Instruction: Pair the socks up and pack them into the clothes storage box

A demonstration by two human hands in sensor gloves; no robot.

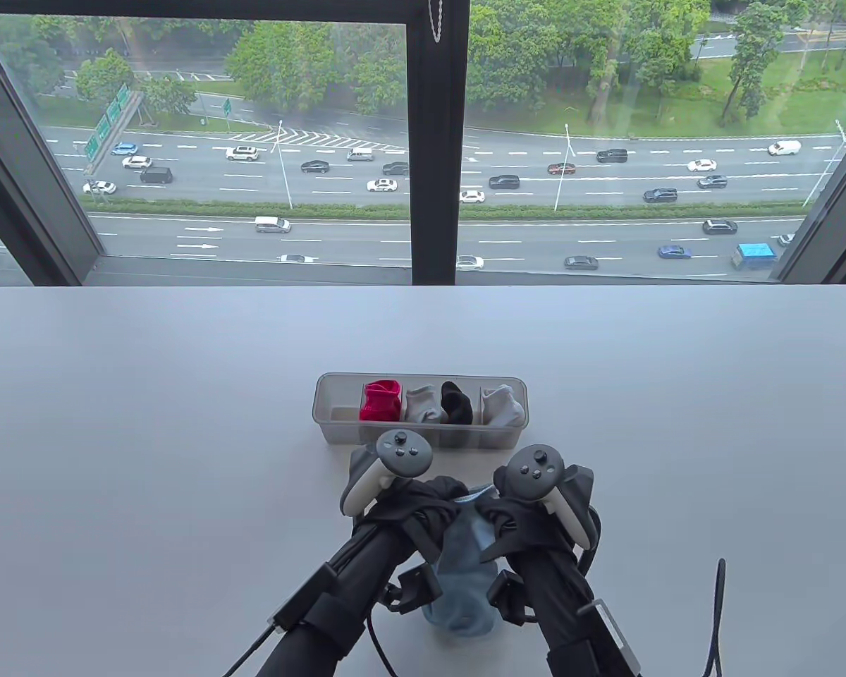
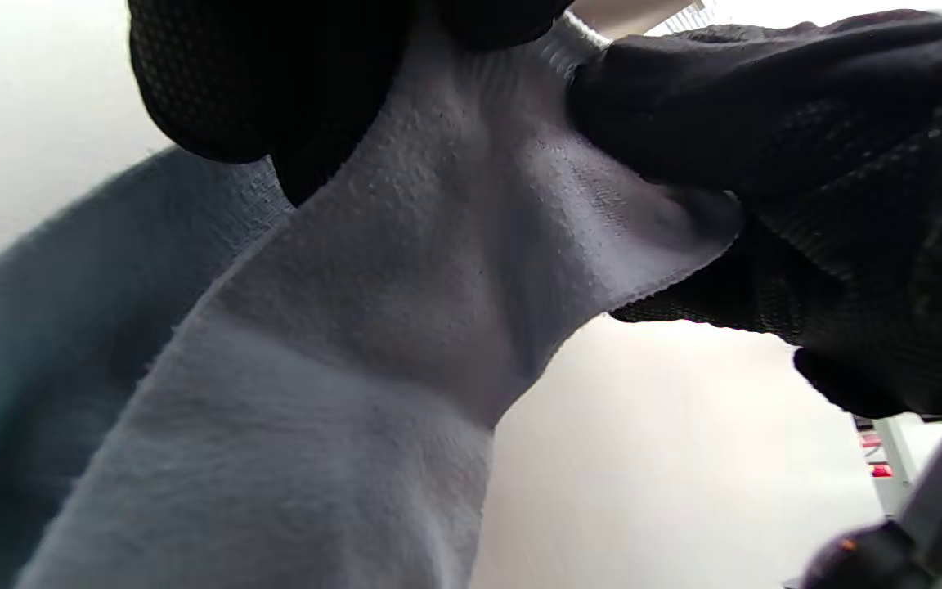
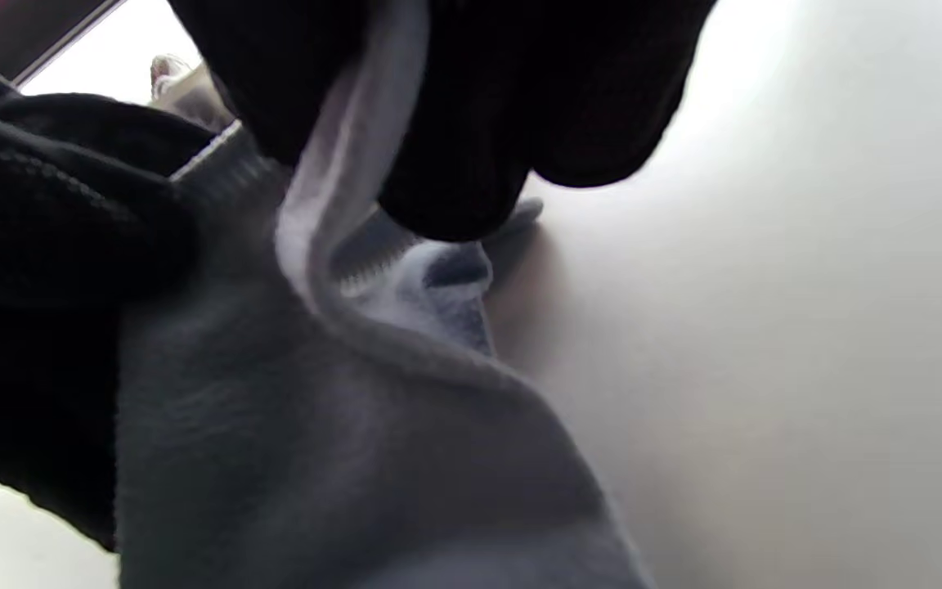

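Blue sock [image 1: 465, 564]: pale blue, held between both hands at the near middle of the worktop [image 1: 148, 423]. Its opening is uppermost, its toe end trails toward the near edge and rests on the worktop. In the wrist views a white inner surface shows at the opening, with a ribbed band along the edge.

Left hand [image 1: 423, 508]: gloved in black, at the sock's left side. In the left wrist view its fingers [image 2: 275, 82] are curled and pinch the sock's upper edge. Grey tracker [image 1: 395, 465] strapped to its back.

Right hand [image 1: 515, 515]: gloved in black, at the sock's right side. In the right wrist view its fingers [image 3: 479, 123] are curled over the white edge of the opening, pinching it. Dark tracker [image 1: 543, 479] on its back. The two hands sit close together, the sock's opening spread between them.

Box [image 1: 338, 430]: clear, long, divided into compartments, just beyond the hands. Left compartment shows no sock. Then, left to right: red socks [image 1: 381, 402], grey socks [image 1: 423, 403], black socks [image 1: 457, 405], and a second grey pair [image 1: 502, 407] at the right end.

Window [image 1: 423, 141]: beyond the worktop's far edge, over a road with cars and trees.
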